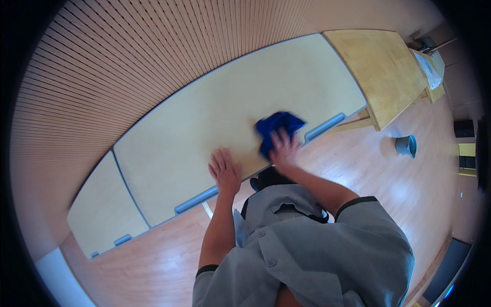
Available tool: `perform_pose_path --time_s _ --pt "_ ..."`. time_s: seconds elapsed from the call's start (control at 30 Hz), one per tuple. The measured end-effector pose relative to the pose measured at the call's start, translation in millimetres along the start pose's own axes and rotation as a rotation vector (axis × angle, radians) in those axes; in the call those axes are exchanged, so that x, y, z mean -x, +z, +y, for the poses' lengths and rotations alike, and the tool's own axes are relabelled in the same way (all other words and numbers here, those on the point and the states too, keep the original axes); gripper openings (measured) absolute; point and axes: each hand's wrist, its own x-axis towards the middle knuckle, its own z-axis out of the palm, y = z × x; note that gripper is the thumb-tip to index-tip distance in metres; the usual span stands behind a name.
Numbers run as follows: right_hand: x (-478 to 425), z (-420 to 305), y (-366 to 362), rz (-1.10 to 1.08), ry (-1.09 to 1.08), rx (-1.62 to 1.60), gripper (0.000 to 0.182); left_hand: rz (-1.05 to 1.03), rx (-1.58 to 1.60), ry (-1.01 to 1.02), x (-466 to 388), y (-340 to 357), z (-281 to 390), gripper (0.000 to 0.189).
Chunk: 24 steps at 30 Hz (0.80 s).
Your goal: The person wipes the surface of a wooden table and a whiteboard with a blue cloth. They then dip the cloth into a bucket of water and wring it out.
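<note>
A pale tabletop (184,146) with a grey edge stretches before me against a slatted wall. My right hand (284,149), slightly blurred, presses a crumpled dark blue cloth (278,121) onto the table near its front edge. The fingers lie spread over the cloth's lower part, and the rest of it bunches out beyond them. Left of the cloth, my left hand (226,170) rests palm down on the bare tabletop, holding nothing, its fingers pointing toward the wall.
A second pale table (107,207) adjoins at the left. At the right end stands a wooden table (376,69), with a white sheet or packet (427,71) on another wooden surface beyond. A grey bucket (404,146) is on the wooden floor to the right.
</note>
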Motion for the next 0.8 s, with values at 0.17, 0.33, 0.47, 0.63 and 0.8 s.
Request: perform_pose_path --time_s 0.17,0.33,0.47,0.63,0.8 --pt "-26.6 -32.6 -17.9 -0.304 -0.481 -0.142 0.075 0.000 -0.008 -0.007 -0.2 4.5 -5.1 0.066" --pt "-127.7 62.0 -3.2 -0.021 -0.237 -0.032 0.068 -0.007 0.025 -0.082 0.0 -11.8 -4.5 0.069" --pt "-211.5 150.1 -8.4 0.144 0.246 0.159 0.065 0.129 -0.051 -0.266 -24.1 -12.9 -32.9 0.073" --pt "-291.9 119.1 -5.9 0.040 0.591 0.166 0.067 0.239 -0.016 -0.549 -66.6 -22.3 -61.4 0.068" --pt "-295.4 16.5 46.6 0.047 0.120 0.153 0.072 0.318 -0.102 -0.499 -69.3 -20.1 -55.1 0.064"
